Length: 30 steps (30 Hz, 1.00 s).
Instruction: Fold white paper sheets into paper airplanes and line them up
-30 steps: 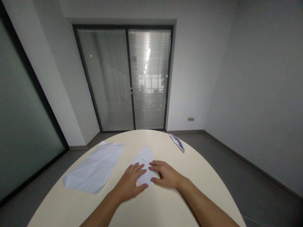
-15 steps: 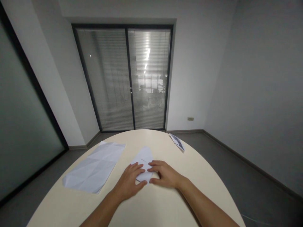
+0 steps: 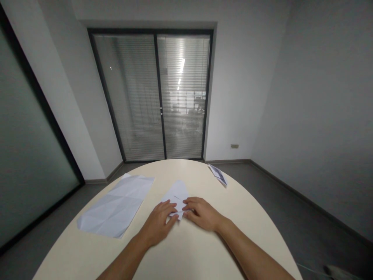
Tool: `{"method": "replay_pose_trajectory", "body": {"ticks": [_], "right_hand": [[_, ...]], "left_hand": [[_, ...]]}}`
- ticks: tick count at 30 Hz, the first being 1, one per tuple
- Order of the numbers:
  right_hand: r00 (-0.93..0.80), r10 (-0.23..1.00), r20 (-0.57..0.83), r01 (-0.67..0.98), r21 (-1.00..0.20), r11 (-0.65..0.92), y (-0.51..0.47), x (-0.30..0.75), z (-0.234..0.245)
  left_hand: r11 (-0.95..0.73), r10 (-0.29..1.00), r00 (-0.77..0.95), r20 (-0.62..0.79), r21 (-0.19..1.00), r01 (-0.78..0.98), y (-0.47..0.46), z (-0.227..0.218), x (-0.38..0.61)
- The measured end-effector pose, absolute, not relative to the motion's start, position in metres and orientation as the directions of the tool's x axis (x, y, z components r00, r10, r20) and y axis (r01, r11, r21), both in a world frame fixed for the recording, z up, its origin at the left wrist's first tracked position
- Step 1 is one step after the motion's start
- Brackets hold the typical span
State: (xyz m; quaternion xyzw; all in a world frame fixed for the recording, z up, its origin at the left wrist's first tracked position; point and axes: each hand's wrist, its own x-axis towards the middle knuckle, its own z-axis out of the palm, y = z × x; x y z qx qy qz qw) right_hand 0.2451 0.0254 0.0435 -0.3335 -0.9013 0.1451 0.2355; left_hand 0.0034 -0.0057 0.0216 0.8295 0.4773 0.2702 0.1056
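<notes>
A small folded sheet of white paper [image 3: 178,190] lies on the round cream table [image 3: 186,252] in front of me. Its far end is rounded to a point, and short crease or slit lines show across its middle. My left hand [image 3: 161,221] grips the paper's left side, fingertips on top and thumb at the near edge. From the right, my right hand [image 3: 203,214] holds the opposite side, with its thumb drawn in close under the fingers. Between the two thumbs the paper's near edge is lifted or turned up, partly covered by the fingers.
A large creased white sheet [image 3: 116,206] lies flat on the table's left side. Near the far right rim sits a small folded paper piece [image 3: 218,175] with dark marking. Beyond the table stand glass doors with blinds [image 3: 183,136] and plain walls.
Both thumbs have moved away from me, toward the fingers. The folded paper's near edge has come up with them and looks shorter at the front. The other papers have stayed put.
</notes>
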Motion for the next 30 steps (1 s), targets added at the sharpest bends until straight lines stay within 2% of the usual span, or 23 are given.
{"method": "replay_pose_trajectory", "body": {"ticks": [12,20,30], "right_hand": [[-0.621,0.714,0.323,0.579,-0.426,0.695,0.028,0.243,0.043],[-0.578,0.751,0.319,0.601,-0.455,0.657,0.03,0.244,0.035],[-0.592,0.726,0.349,0.577,-0.446,0.684,0.032,0.247,0.029]], "left_hand": [[-0.447,0.888,0.304,0.345,0.491,0.748,-0.006,0.026,0.007],[-0.388,0.906,0.22,0.361,0.505,0.771,0.003,0.009,0.002],[-0.477,0.847,0.255,0.467,0.454,0.752,0.01,-0.005,-0.003]]}}
